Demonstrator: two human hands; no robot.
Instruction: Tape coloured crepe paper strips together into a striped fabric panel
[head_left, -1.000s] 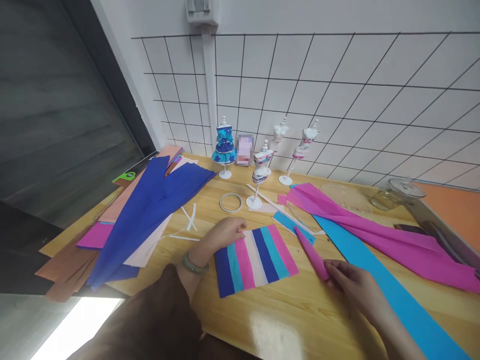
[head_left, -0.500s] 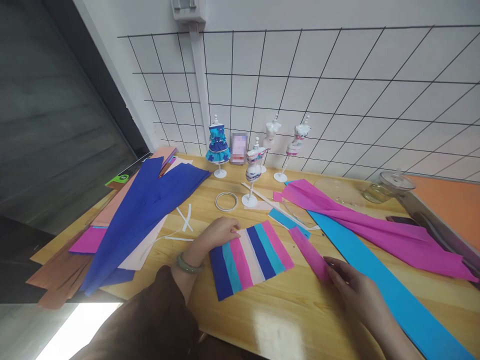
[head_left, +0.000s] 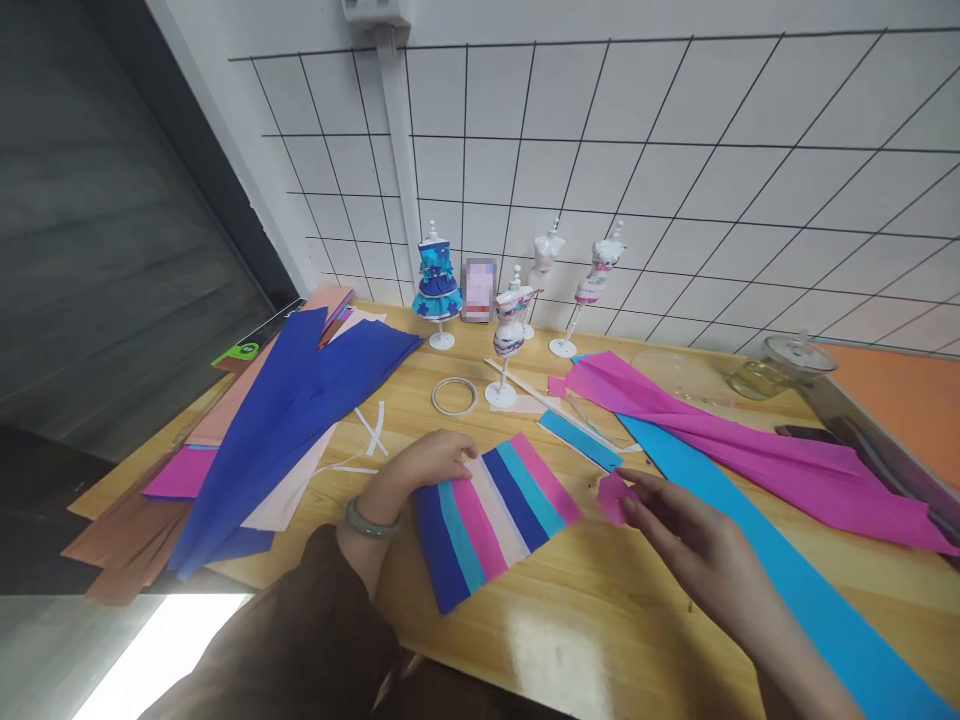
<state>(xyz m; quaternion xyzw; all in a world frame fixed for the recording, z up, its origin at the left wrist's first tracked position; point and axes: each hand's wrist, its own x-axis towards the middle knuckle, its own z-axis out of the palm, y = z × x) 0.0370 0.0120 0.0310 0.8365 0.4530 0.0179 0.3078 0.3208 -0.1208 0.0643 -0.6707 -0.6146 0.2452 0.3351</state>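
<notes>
A striped paper sheet (head_left: 495, 510) in dark blue, light blue, pink and pale bands lies on the wooden table (head_left: 570, 630). My left hand (head_left: 427, 465) rests on its upper left corner with the fingers curled down on it. My right hand (head_left: 686, 540) is just right of the sheet and pinches a small pink paper strip (head_left: 611, 495), which is lifted and points toward the striped sheet. A green bangle (head_left: 365, 522) is on my left wrist.
Dark blue crepe paper (head_left: 300, 410) and pink and brown sheets lie at the left. A long light-blue paper (head_left: 757, 560) and magenta crepe (head_left: 757, 445) lie at the right. Small dress mannequins (head_left: 510, 335), a tape ring (head_left: 454, 396) and a glass jar (head_left: 780, 365) stand at the back by the wire grid.
My right hand has moved left and up, lifting the pink strip off the table toward the striped sheet. The left hand stays on the sheet's corner.
</notes>
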